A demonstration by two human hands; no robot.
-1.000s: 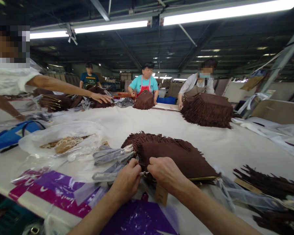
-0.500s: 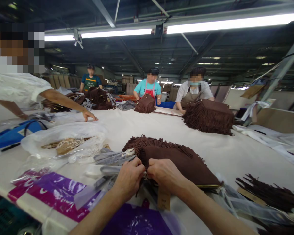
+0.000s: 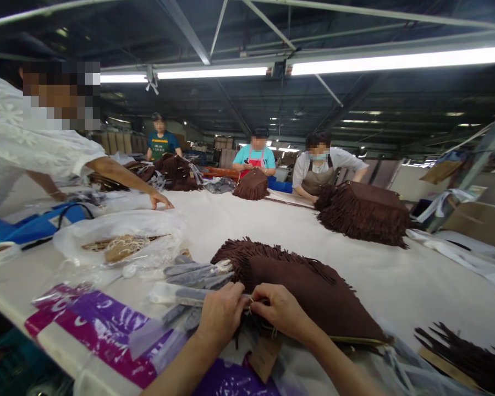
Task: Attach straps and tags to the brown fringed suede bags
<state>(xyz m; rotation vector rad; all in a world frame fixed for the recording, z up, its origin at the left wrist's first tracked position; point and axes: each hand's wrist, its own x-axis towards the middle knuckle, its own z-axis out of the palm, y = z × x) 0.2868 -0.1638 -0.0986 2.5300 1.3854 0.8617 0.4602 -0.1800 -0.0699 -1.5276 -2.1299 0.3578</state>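
Observation:
A dark brown fringed bag [image 3: 309, 291] lies on the table in front of me, its zip edge towards my right. At its near left corner both hands meet with fingertips almost touching. My left hand [image 3: 225, 311] is closed in a pinch, and my right hand [image 3: 280, 308] pinches opposite it. A thin pale string shows between their fingertips. Below hangs a brown cardboard tag [image 3: 265, 355], tilted. Wrapped grey straps [image 3: 198, 273] lie just left of the bag. How the string is fastened is hidden by my fingers.
A clear plastic bag [image 3: 72, 239] of stringed tags lies left, beside purple plastic packaging [image 3: 103, 313]. A co-worker's hand [image 3: 160, 199] reaches over the table. Fringed bags [image 3: 367, 212] are stacked at the far right; several people stand around. More brown fringe [image 3: 464, 352] lies near right.
The view has tilted and shifted a little. My right fingers have changed their pinch on the string, and the tag has swung to a slant. My left hand stays at the bag's corner.

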